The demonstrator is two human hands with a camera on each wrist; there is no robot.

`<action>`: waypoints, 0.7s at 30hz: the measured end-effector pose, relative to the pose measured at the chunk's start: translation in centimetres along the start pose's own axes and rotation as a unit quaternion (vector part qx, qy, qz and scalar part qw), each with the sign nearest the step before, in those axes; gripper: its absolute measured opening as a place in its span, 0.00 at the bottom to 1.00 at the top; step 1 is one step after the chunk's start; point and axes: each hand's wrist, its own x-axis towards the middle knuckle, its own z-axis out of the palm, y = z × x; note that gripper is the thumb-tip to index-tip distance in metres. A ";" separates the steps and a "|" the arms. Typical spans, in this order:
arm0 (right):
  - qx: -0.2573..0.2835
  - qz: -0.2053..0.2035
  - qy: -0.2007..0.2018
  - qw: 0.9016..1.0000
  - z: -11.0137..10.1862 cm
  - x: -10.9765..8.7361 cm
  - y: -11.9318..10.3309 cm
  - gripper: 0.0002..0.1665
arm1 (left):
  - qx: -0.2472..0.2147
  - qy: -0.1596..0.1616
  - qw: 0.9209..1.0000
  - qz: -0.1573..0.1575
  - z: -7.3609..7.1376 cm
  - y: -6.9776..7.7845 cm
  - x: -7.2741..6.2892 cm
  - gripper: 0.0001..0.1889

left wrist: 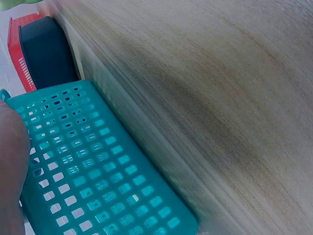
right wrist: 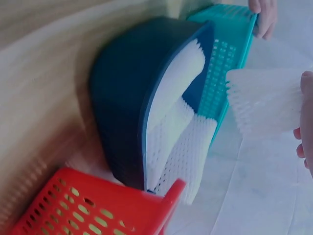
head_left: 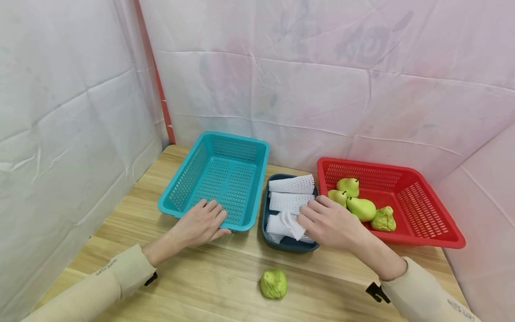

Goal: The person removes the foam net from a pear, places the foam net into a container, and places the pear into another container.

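Note:
My left hand (head_left: 204,223) grips the near rim of a teal perforated basket (head_left: 233,167), its fingers over the edge and the thumb low on the outside. In the right hand (head_left: 330,223) a white foam net sleeve (right wrist: 266,100) is pinched by one end, held above a dark blue tub (right wrist: 122,98). More white foam net sleeves (head_left: 291,184) lie stacked in that tub. On the table in front of it sits a lumpy green fruit (head_left: 274,284). Inside the teal basket only its bare mesh floor shows.
To the right, a red perforated basket (head_left: 440,214) holds several green pears (head_left: 362,209) and a lumpy green fruit (head_left: 383,219). The blue tub stands between the two baskets on the wooden table (head_left: 193,286). White cloth (head_left: 306,89) hangs behind and at both sides.

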 end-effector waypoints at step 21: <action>-0.052 -0.023 -0.140 0.989 5.6 0.4 1.4 0.14 | 0.006 -0.001 1.000 0.001 0.0 0.0 0.0 0.31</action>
